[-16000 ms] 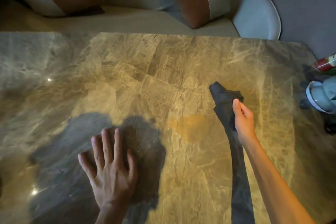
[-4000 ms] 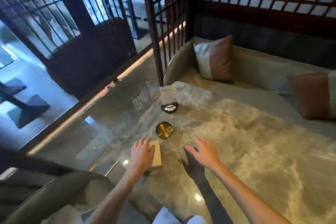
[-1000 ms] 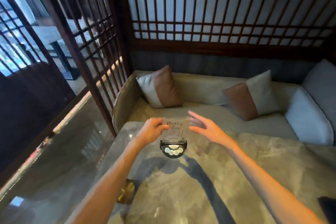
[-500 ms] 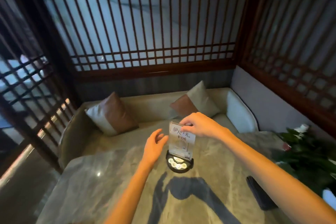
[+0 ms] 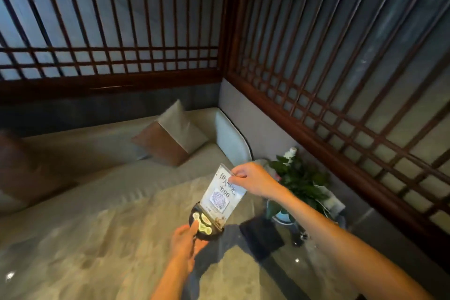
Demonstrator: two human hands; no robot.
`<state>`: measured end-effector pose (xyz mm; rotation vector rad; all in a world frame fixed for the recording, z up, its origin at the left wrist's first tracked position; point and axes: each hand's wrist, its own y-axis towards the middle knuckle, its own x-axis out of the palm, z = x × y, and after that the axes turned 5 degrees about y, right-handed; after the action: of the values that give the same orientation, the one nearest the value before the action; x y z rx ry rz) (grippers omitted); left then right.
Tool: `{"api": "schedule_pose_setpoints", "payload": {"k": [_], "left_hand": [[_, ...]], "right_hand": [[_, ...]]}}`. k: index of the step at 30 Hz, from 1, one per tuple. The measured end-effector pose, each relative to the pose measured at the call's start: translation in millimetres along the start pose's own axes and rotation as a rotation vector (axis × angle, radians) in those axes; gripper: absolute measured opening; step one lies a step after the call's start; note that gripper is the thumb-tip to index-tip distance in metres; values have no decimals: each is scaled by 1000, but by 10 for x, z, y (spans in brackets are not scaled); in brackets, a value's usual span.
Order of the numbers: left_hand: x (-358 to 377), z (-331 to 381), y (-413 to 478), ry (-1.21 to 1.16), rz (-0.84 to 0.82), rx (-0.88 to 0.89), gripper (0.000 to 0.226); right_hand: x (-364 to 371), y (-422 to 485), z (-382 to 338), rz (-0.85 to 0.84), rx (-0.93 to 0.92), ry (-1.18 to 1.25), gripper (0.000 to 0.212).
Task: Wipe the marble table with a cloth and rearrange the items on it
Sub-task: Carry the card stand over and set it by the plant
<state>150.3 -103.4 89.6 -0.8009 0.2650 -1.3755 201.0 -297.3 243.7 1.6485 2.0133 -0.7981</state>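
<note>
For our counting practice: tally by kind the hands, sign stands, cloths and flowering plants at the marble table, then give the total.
hands: 2, the left hand and the right hand
sign stand: 1
dark cloth: 1
flowering plant: 1
total: 5
</note>
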Motion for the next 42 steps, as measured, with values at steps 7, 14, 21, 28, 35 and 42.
{"api": "schedule_pose_setpoints", "payload": {"k": [7,14,21,28,35,42], "left_hand": [[1293,397,914,119,38,41,20],[2615,751,2385,327,147,73,24],[3317,238,3371,518,170,-38,26],[3511,-238,3800,648,179,-43,24],[3529,-497,3902,752,203,17,36],[3492,-620,3958,771,194,8,32]], "right_hand": [[-1048,1187,442,-107,-12,-113,17],[-1926,2439,1085,-150,33,-134,36],[-2079,3017,2255,-153,212,-215,28],[-1870,3213,2980,-178,319,-180,25],[-1666,3254,3263,-198,391,-159,26],[-1544,3205,3318,-231,399,-195,30]]}}
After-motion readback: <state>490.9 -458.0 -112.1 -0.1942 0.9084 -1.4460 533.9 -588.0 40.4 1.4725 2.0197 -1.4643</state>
